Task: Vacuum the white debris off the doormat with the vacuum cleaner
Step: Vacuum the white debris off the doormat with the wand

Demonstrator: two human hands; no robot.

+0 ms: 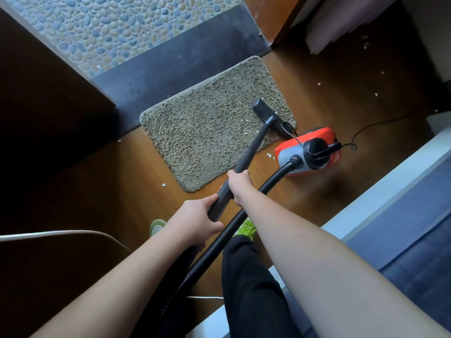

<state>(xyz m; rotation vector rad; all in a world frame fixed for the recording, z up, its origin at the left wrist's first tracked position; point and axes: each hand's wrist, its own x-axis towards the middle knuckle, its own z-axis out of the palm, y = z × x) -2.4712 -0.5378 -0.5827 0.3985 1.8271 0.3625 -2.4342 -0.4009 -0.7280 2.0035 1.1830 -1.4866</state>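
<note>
Both hands, left (195,217) and right (238,182), grip one wand (246,159) | nozzle (264,111) points far-right across one doormat (207,132)

The shaggy tan doormat (207,128) lies flat on the floor ahead of the fingers. The vacuum cleaner's black nozzle (262,109) rests on its far right part, a few white debris (258,121) bits beside it; the red-and-grey canister (308,150) sits right of the fingers.
</note>
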